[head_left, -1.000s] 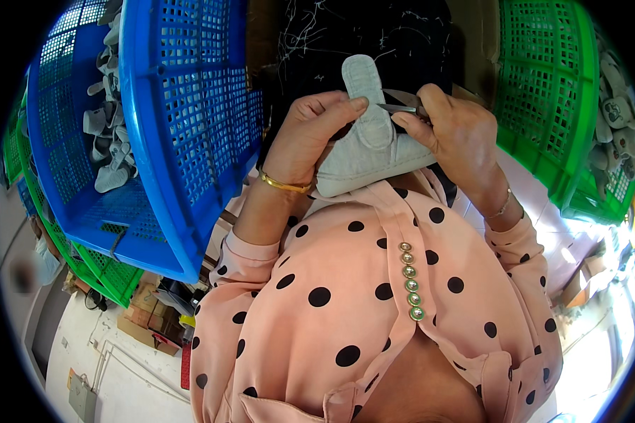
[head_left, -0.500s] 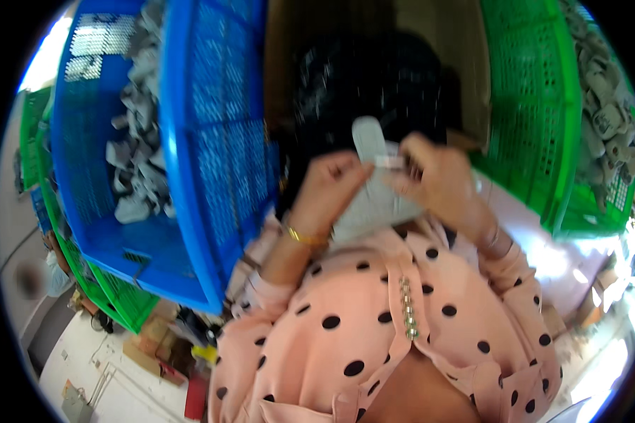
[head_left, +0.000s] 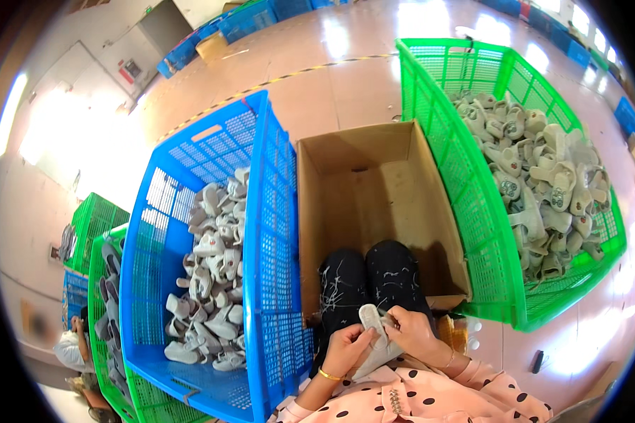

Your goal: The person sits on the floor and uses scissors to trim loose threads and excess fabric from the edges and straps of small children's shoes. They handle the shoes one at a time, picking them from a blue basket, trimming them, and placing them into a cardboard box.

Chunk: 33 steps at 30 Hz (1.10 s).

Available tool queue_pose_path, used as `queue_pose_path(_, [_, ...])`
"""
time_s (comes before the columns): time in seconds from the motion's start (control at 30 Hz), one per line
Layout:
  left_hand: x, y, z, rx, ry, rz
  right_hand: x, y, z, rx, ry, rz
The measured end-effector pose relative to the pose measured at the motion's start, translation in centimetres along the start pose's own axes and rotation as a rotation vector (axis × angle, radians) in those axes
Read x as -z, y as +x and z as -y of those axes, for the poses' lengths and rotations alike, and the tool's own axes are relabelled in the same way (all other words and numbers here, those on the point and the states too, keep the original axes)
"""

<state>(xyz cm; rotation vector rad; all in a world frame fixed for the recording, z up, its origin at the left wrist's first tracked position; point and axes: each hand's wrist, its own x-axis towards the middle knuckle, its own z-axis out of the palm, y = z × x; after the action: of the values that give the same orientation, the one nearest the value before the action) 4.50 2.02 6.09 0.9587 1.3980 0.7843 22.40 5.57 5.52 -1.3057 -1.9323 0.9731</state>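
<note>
A pale off-white fabric shoe upper [head_left: 369, 315] rests over my lap, its rounded tongue pointing away from me. My left hand [head_left: 344, 350] pinches its left edge, thumb and fingers pressed together. On the other side my right hand [head_left: 411, 334] grips the upper near the base of the tongue, with its fingers bent. The lower part of the upper lies against my polka-dot shirt, partly covered by my hands. Whether a smaller piece sits between the fingertips cannot be made out.
A blue plastic crate [head_left: 269, 247] with grey-white shoe uppers [head_left: 215, 247] stands left. At right, a green crate [head_left: 473, 190] holds more pale uppers [head_left: 536, 169]. An open cardboard box [head_left: 360, 183] lies between them, beyond my knees. Another person [head_left: 74, 349] is far left.
My view has swung up, so crates, box and floor now show. My hands stay on the upper and sit closer together; the small white strip between them no longer shows.
</note>
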Motion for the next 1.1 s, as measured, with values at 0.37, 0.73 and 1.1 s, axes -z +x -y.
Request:
queue_pose_path(0.37, [0.3,2.0,1.2,-0.012,0.035,0.1,5.2,1.9,-2.9,-0.521,1.387,-0.197])
queue_pose_path(0.73, [1.3,3.0,4.4,0.171,-0.23,0.143,-2.0,0.6,-4.6,-0.253,0.325,0.328])
queue_pose_path(1.1, [2.2,0.7,6.6,0.07,-0.219,0.12,-4.2,-0.7,-4.4,-0.4,0.358,0.38])
